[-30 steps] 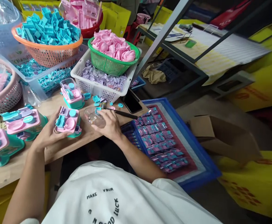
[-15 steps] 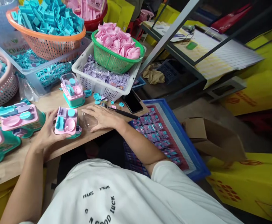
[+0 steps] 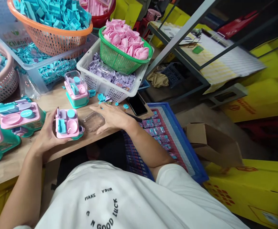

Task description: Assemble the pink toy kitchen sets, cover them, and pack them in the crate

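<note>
While the left hand [image 3: 48, 135] is gripping the pink-and-teal toy kitchen [image 3: 68, 124] between its fingers above the worktop [image 3: 98, 137], the right hand [image 3: 115, 117] is spreading its fingers around a clear plastic cover [image 3: 93, 121] just beside it.

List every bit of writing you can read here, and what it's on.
"MAKE YOUR", on the white shirt
"O" and "N", spaced apart lower on the shirt
"GOOD LUCK", curving up the shirt
Too blurred to read: red print on the front yellow box and the yellow box behind it; the front box's white label; lettering on the translucent blue bin.
</note>
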Tool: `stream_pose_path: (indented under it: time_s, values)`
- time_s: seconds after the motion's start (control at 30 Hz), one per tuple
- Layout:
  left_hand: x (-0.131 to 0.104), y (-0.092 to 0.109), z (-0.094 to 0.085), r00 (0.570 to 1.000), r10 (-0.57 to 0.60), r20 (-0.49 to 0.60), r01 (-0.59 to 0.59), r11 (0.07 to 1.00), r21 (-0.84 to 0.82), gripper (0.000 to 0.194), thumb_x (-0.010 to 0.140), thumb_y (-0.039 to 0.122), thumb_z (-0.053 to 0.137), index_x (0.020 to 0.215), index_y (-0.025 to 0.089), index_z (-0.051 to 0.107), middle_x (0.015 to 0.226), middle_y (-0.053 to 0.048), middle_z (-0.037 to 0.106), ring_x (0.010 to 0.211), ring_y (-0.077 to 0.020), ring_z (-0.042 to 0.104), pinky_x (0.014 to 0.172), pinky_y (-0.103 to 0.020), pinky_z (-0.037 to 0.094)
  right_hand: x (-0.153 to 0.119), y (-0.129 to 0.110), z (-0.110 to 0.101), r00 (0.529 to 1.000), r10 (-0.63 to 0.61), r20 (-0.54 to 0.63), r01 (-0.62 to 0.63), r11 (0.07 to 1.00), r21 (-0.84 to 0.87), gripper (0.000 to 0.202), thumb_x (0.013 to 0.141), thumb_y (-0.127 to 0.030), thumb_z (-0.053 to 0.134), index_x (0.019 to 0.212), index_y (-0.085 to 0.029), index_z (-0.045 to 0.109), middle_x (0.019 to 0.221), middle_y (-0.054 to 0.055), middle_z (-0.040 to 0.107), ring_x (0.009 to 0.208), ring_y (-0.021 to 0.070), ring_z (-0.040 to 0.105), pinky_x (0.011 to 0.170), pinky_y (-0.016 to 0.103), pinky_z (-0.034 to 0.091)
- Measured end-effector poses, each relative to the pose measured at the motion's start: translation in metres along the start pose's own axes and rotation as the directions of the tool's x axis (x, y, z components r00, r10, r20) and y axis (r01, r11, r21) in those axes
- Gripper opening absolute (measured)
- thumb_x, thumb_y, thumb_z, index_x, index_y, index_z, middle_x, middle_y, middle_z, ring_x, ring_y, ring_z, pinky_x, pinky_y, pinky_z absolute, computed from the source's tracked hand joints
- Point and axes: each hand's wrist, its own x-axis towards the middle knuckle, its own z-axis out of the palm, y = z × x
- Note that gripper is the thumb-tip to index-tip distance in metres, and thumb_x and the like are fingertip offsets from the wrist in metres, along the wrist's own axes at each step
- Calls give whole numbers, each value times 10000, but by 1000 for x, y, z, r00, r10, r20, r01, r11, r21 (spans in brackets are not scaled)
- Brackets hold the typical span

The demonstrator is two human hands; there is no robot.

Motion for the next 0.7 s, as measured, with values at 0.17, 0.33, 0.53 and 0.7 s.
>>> stream_pose_path:
  time_s: [0.17, 0.33, 0.53, 0.7]
  values:
    - [-10, 5, 18, 980, -27, -198, 38, 998, 51, 1186, 545, 643, 861, 1515, 221, 324, 1397, -133, 399, 1377, -398, 415, 1196, -569, 360, -6, -2, 1, 998, 57, -8, -57, 998, -19, 808, 756, -539, 829, 1437, -219, 533, 1254, 146, 647, 1113, 323, 656, 954, 450, 523]
    - [-15, 7, 37, 961, -45, -273, 62, 997, 52, 1251, 527, 610, 883, 1529, 195, 259, 1421, -171, 380, 1410, -380, 393, 1201, -548, 345, -14, 3, 6, 999, -19, -36, 22, 997, 76, 1074, 637, -672, 844, 1516, -210, 435, 1473, 198, 511, 1349, 392, 506, 1087, 550, 443]
    - [-14, 7, 41, 971, -90, -221, 83, 996, -40, 1308, 555, 678, 845, 1558, 199, 156, 1555, -210, 322, 1463, -387, 366, 1191, -521, 363, 4, 20, 38, 968, -251, -20, 250, 947, 202, 1104, 694, -429, 893, 1592, -282, 266, 1652, 167, 223, 1536, 342, 244, 1216, 565, 295]
    - [-20, 14, 49, 969, -156, -191, 125, 978, -165, 1298, 630, 649, 826, 1593, 220, 68, 1592, -213, 306, 1451, -384, 390, 1175, -533, 379, 1, 26, 36, 960, -218, -173, 267, 900, 344, 1013, 688, -380, 878, 1546, -246, 356, 1429, 146, 420, 1379, 303, 469, 1189, 508, 387]
